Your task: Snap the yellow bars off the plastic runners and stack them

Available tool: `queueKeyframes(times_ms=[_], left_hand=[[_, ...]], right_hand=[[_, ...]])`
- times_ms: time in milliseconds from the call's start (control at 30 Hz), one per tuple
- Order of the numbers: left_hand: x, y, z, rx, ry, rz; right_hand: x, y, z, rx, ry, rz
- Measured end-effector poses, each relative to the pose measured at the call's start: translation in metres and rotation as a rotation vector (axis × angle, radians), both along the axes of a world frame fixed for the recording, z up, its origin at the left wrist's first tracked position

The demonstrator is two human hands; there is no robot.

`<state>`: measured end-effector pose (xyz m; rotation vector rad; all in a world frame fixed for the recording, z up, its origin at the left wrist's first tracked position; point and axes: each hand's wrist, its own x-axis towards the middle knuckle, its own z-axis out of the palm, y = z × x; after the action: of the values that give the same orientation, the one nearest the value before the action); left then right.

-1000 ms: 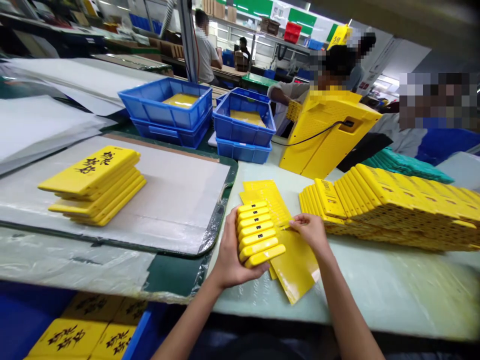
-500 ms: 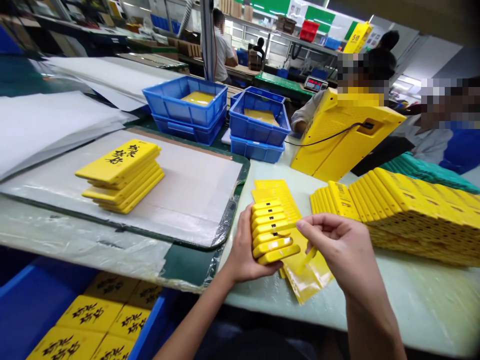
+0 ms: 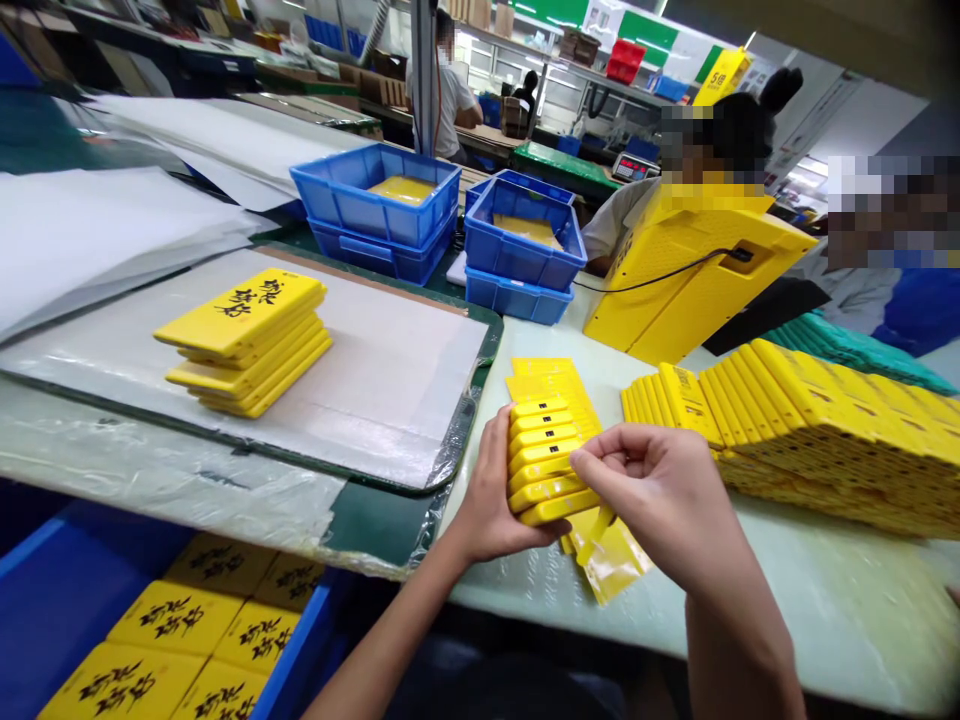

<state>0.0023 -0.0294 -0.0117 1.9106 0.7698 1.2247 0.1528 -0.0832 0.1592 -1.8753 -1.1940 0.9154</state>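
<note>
My left hand point(image 3: 491, 500) is wrapped round a stack of flat yellow power banks point(image 3: 544, 435), held with the narrow ends up. Small black ports show on several of the ends; the lower ends show none. My right hand point(image 3: 652, 490) is closed in a pinch, thumb and forefinger against the end of one lower power bank. A thin yellow strip point(image 3: 596, 535) hangs below its fingers; what the fingertips themselves hold is partly hidden. Under both hands lie glossy yellow sticker sheets point(image 3: 619, 570) on the table.
To the left, a pile of yellow power banks point(image 3: 247, 340) rests on a white-covered board point(image 3: 397, 400). Long yellow rows point(image 3: 840, 430) stand at right. Blue bins point(image 3: 375, 210) and a big yellow box point(image 3: 697, 280) are behind. A blue crate point(image 3: 300, 640) sits below the table edge.
My right hand has moved slightly left and inward, so its fingertips now sit on the stack's end. The strip between hand and stack no longer shows stretched out. The left hand keeps its hold.
</note>
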Motion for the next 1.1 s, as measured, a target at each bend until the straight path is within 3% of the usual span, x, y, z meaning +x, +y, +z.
queueKeyframes(times_ms=[233,433,600,767,867,1100], left_hand=[[0.002,-0.001,0.0,0.01,0.007,-0.011],[0.003,-0.003,0.001,0.039,0.009,-0.006],[0.003,-0.004,0.0,0.049,0.017,-0.004],[0.005,-0.004,0.002,-0.001,-0.034,-0.018],[0.004,-0.004,0.004,-0.038,-0.017,-0.03],[0.002,-0.002,0.009,0.06,0.03,-0.031]], right_hand=[[0.003,0.002,-0.001,0.024,-0.219,0.093],[0.022,0.004,0.007,-0.084,-0.35,0.32],[0.051,-0.002,0.016,-0.045,-0.116,0.348],[0.06,-0.007,0.016,0.228,0.205,0.033],[0.049,-0.003,0.004,0.276,0.301,-0.089],[0.029,0.016,-0.016,0.124,0.472,0.026]])
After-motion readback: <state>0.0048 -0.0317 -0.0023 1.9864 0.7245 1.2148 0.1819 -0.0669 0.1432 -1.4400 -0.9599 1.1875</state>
